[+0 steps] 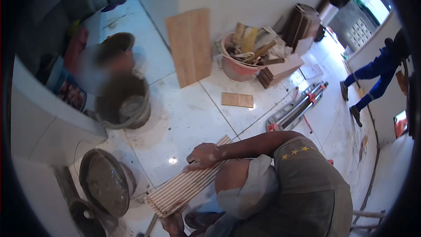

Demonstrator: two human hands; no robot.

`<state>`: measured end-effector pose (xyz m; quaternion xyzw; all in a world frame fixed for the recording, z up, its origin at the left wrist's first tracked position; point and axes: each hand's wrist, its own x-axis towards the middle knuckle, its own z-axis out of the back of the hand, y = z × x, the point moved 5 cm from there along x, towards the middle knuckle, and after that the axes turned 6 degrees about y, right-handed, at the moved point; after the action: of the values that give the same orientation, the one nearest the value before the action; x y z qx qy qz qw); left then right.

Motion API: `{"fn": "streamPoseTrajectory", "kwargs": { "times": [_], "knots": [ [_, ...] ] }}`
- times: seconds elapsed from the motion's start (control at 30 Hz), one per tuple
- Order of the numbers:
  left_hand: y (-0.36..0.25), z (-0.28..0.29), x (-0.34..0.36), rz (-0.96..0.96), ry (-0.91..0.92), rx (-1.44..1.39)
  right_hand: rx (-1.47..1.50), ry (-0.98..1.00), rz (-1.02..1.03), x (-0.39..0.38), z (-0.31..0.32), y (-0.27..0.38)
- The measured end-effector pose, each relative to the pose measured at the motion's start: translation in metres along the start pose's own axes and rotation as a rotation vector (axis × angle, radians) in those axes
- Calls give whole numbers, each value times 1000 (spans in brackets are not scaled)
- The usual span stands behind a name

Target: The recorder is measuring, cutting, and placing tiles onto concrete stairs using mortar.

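Neither my left hand nor my right hand shows in the head view. Just below, a co-worker in a dark grey shirt [307,184] with yellow stars on the shoulder bends forward. One of the co-worker's hands [204,156] rests on top of a cream-and-brown ridged piece [188,186], which looks like a panel or a row of narrow strips. The co-worker's other hand [173,224] is at its lower edge. Beside that hand, a tool handle [151,226] lies partly cut off by the frame.
Left stand a bucket of grey mortar [103,184] and a mortar-smeared bucket [125,105]. A wood-look tile [190,48] leans on the wall near a tub of scraps [241,68]. A manual tile cutter [298,105] lies on the floor; another person in blue trousers [372,72] is right.
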<state>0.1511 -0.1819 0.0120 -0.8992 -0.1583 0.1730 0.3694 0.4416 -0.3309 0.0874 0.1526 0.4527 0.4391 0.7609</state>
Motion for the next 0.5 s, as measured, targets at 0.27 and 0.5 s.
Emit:
{"fn": "streamPoseTrajectory", "kwargs": {
  "times": [0.27,0.5],
  "knots": [
    [68,26,52,460,-381,254,70,-120,95,27,-46,-128],
    [41,61,94,864,-319,400,337,-838,178,-52,-24,-174]
  ]
}}
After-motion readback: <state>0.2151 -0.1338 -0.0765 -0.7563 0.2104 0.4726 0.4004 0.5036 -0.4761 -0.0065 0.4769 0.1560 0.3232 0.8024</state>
